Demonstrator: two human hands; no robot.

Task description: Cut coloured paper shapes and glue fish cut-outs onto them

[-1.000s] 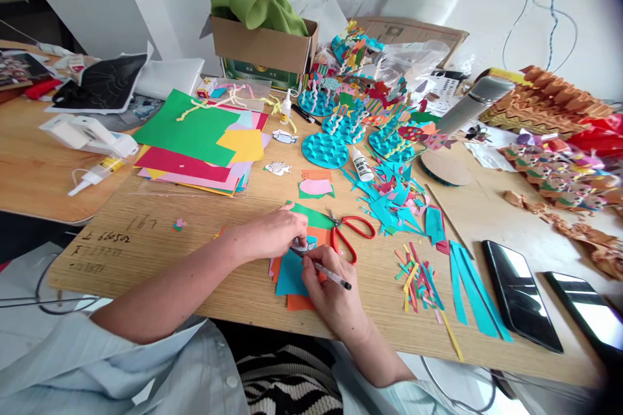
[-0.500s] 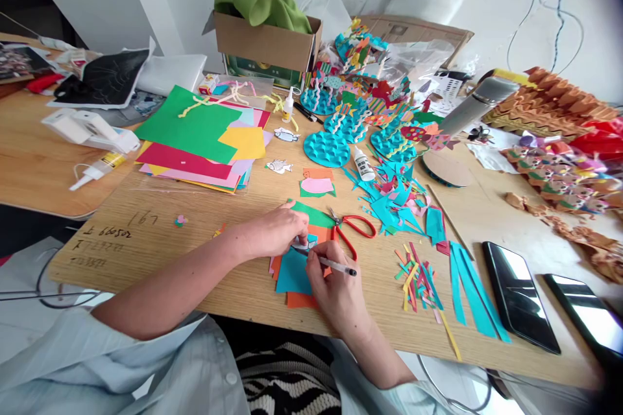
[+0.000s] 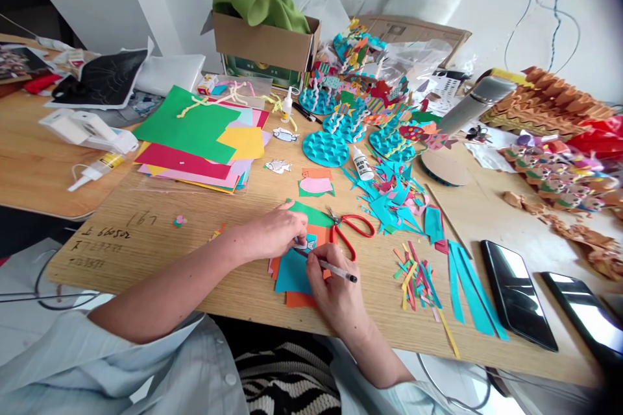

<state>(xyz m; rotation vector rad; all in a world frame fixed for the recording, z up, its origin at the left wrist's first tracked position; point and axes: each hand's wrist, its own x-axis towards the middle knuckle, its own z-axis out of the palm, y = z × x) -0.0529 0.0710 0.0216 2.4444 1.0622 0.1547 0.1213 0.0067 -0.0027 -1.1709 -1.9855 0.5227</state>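
Grey pen (image 3: 337, 269) slants over blue paper (image 3: 291, 275) near the table's front edge; its long axis runs from upper left to lower right, writing end toward the left hand (image 3: 277, 231), black end away from it; the right hand (image 3: 338, 292) has its fingers clamped around the barrel; the left fingertips rest by a pale outlined shape (image 3: 309, 244), whether pinching or pressing I cannot tell; red-handled scissors (image 3: 357, 225) lie just beyond the right hand, paper strips (image 3: 417, 277) to its right.
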